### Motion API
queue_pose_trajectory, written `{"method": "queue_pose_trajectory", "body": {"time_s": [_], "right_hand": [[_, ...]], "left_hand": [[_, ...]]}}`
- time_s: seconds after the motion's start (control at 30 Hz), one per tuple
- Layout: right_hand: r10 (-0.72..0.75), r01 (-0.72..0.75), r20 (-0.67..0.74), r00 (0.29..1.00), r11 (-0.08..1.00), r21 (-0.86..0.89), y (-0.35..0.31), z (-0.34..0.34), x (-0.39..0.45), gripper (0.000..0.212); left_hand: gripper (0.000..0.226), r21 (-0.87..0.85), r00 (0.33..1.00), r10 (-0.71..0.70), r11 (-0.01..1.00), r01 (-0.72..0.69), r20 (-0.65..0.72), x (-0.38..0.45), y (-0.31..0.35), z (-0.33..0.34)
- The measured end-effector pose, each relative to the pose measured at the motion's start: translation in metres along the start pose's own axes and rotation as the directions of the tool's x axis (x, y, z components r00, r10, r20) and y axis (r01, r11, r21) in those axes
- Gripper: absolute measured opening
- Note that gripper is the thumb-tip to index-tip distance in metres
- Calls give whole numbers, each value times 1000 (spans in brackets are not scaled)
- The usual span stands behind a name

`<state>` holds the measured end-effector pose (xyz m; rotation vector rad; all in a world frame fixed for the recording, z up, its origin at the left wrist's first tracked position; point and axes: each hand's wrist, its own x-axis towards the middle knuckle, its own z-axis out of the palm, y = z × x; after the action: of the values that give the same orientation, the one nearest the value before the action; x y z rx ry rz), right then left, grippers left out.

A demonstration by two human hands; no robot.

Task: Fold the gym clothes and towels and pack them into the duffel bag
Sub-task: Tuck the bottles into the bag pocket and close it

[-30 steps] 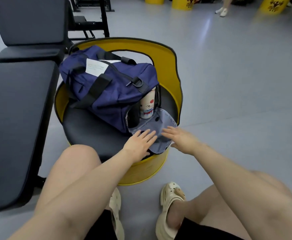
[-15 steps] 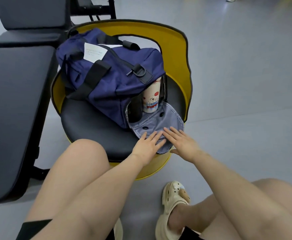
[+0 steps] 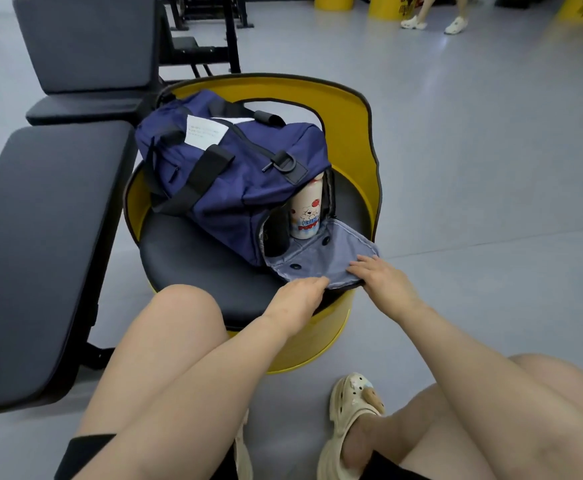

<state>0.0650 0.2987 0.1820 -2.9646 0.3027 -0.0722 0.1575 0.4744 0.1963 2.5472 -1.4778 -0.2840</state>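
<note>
Duffel bag (image 3: pixel 241 174), navy with black straps, lies on the black cushion of a yellow drum seat (image 3: pixel 359 133), its long body angled toward the upper left and a white paper tag (image 3: pixel 204 134) resting on its top. The bag's near end is unzipped, and its grey-lined flap (image 3: pixel 321 254) hangs open and lies flat on the cushion toward the person. A white cup (image 3: pixel 306 209) printed with a cartoon bear stands upright inside that end compartment, beside a dark object that cannot be made out. The left hand (image 3: pixel 300 299) rests at the near edge of the flap with fingers curled together, touching the fabric; whether it pinches the edge cannot be told. The right hand (image 3: pixel 383 277) lies palm down on the flap's right corner, fingers spread and flat, pressing rather than gripping. Both bare knees frame the lower part of the view, and a cream clog (image 3: pixel 348 427) sits on the grey floor below the seat. A black padded bench (image 3: pixel 40 237) stands just left of the drum seat. Far back, another person's legs (image 3: pixel 432 12) in white shoes are near more yellow drums.
</note>
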Motion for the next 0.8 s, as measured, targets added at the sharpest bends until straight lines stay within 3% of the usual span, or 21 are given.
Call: {"method": "queue_pose_trajectory", "body": {"time_s": [0.17, 0.43, 0.63, 0.8], "right_hand": [[-33, 33, 2, 999, 996, -87, -10, -29, -3, 34], [-89, 99, 46, 995, 951, -293, -65, -57, -8, 21], [-151, 149, 20, 988, 938, -314, -108, -62, -23, 24], [-249, 233, -46, 967, 947, -219, -137, -64, -24, 26]], "left_hand": [[26, -135, 995, -93, 987, 88, -35, -7, -4, -27], [24, -155, 984, -162, 977, 149, -74, -39, -31, -61], [18, -161, 982, -179, 972, 169, -53, -78, -51, -76], [23, -92, 983, -182, 980, 178, -37, -108, -74, -88]]}}
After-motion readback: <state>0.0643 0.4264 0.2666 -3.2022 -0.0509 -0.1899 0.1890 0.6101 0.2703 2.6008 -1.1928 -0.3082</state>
